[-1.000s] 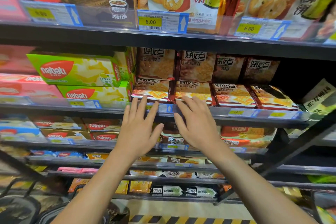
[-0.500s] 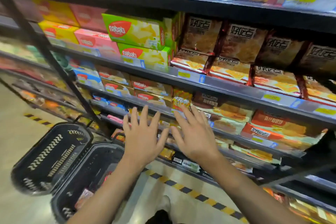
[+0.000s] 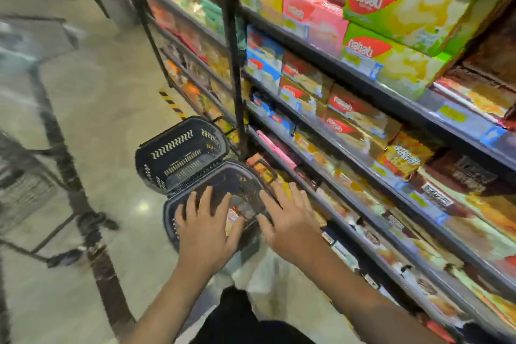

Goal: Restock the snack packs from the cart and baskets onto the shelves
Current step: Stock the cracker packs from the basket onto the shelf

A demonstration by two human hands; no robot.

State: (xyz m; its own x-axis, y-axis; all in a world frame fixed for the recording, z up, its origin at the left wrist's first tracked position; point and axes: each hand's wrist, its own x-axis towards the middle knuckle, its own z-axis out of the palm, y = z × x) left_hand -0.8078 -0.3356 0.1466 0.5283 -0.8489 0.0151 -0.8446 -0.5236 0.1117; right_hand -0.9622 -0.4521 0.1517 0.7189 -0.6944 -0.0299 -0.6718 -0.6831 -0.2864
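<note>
Head cam is tilted down at the floor beside the shelves (image 3: 371,86), heavy motion blur. Two dark baskets (image 3: 178,156) sit on the floor against the shelf upright: the far one looks bare inside, the near basket (image 3: 171,212) has a few snack packs (image 3: 233,218) low in it, too blurred to say which kind. My guess is they're parked there so stock is one reach from the shelf face.

My left hand (image 3: 205,227) is over the near basket, fingers (image 3: 192,204) spread and fairly straight, released, gripping nothing. My right hand (image 3: 290,222) is just beside it, over the basket's right rim and the lowest shelf edge, fingers (image 3: 282,194) likewise splayed, holding nothing. Can't tell whether either hand touches the rim or the packs; they look to hover above.

Both palms face down with a gap between the hands, which reads to me as setting up a two-hand scoop of the packs.

Shelves on the right are stocked: green wafer boxes (image 3: 402,5) up top, pink boxes (image 3: 315,19) next to them, brown packs (image 3: 360,120) lower. A cart frame (image 3: 64,148) is at left, well apart from the hands.

Step in hand, my read: fetch next packs from the near basket
</note>
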